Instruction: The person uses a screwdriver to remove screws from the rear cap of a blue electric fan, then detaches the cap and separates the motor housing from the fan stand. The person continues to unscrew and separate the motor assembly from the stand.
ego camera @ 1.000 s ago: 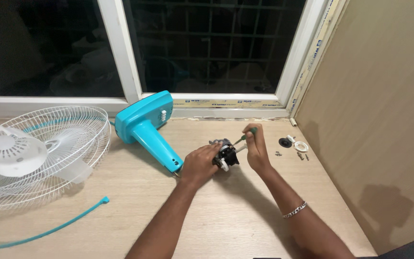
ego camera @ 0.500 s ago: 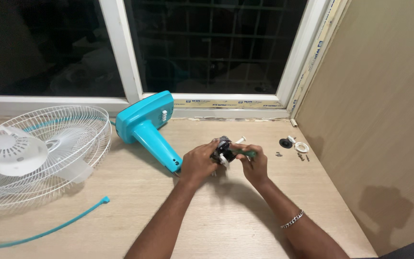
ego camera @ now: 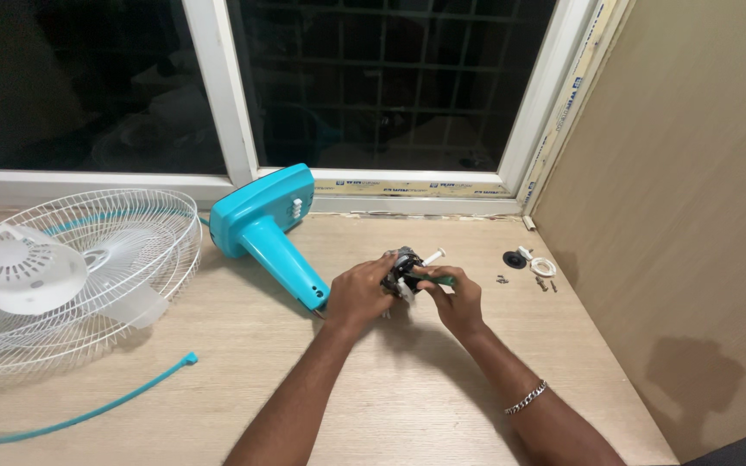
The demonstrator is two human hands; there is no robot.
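My left hand (ego camera: 358, 294) grips a small dark fan motor (ego camera: 401, 268) with a white shaft sticking out to the upper right, just above the wooden tabletop (ego camera: 407, 388). My right hand (ego camera: 456, 299) holds a green-handled screwdriver (ego camera: 442, 279) lying nearly level, its tip against the motor's right side. Both hands meet at the motor in the middle of the view. A silver bracelet (ego camera: 526, 397) sits on my right wrist.
A turquoise fan base and neck (ego camera: 269, 226) lies left of the hands. The white fan grille with blades (ego camera: 62, 272) rests at far left, a turquoise ring strip (ego camera: 88, 416) in front. Small screws, a black cap and white ring (ego camera: 530, 263) lie right, near the brown side panel (ego camera: 692, 216).
My right hand dropped from an upright grip above the motor to a level one, bringing the screwdriver sideways against it. The left hand tilted the motor slightly.
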